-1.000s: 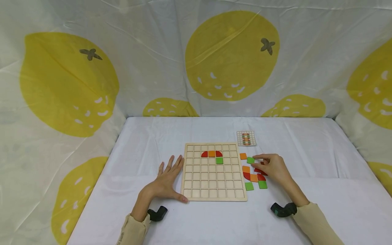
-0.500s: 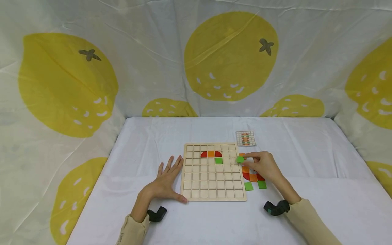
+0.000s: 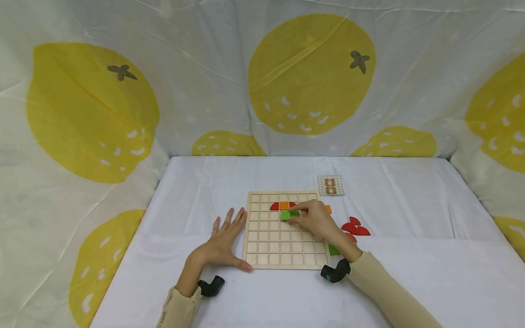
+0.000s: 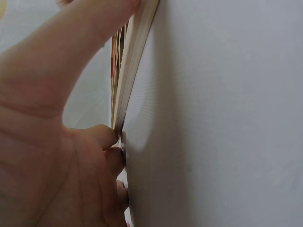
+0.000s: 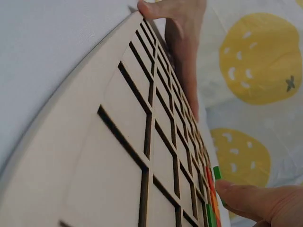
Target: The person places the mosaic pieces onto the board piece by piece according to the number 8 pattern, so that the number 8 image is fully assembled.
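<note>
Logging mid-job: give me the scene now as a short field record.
Left hand: fingers spread, at the left edge of the grid board
Right hand: pinching a green tile over the board
Placed: orange square between two red pieces; second green tile below the right red one
Loose, right of board: red pieces, loose orange tile, loose green tile
Pattern card: by board's far right corner

The white-covered table (image 3: 197,182) is the reference item; a crease crosses its cloth from side to side. A white fabric backdrop (image 3: 205,54) rises behind the table. Its largest lemon print (image 3: 303,77), yellow with a grey stem mark, is located above the table's rear edge. Two smaller lemon prints (image 3: 225,145) are cut off at that edge. Fabric side panels (image 3: 24,218) flank the table left and right, each bearing two yellow lemon prints.
</note>
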The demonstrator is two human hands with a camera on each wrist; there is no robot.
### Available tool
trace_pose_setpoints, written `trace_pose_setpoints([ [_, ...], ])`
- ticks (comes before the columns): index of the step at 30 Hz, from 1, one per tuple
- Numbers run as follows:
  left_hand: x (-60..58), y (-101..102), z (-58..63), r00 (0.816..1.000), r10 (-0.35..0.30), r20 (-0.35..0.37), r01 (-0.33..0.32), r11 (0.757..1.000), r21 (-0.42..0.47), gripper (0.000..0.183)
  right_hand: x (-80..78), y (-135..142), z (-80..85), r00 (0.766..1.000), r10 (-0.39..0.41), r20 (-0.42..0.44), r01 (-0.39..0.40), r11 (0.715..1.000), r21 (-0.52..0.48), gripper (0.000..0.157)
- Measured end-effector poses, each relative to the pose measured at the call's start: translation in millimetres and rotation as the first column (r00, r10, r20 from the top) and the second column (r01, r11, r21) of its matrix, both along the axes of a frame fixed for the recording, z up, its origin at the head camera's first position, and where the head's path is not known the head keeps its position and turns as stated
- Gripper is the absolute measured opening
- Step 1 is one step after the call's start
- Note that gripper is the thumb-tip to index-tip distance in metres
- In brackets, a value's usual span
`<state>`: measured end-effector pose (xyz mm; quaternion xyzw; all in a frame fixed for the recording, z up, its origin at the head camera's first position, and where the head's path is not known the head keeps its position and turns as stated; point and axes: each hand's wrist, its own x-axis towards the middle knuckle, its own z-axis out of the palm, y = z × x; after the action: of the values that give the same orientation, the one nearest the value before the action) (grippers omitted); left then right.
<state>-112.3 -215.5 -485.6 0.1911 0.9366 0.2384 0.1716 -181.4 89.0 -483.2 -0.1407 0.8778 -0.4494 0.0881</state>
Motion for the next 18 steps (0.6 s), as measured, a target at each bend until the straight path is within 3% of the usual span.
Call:
trace_pose_setpoints([
  [18,0.2,1,1.0,1.0,-0.001,0.004,0.001,1.0,-0.007,0.148,-3.1,-26,-3.3,0.999,0.016,-0.031,-0.015,1.0,0.027,0.027],
])
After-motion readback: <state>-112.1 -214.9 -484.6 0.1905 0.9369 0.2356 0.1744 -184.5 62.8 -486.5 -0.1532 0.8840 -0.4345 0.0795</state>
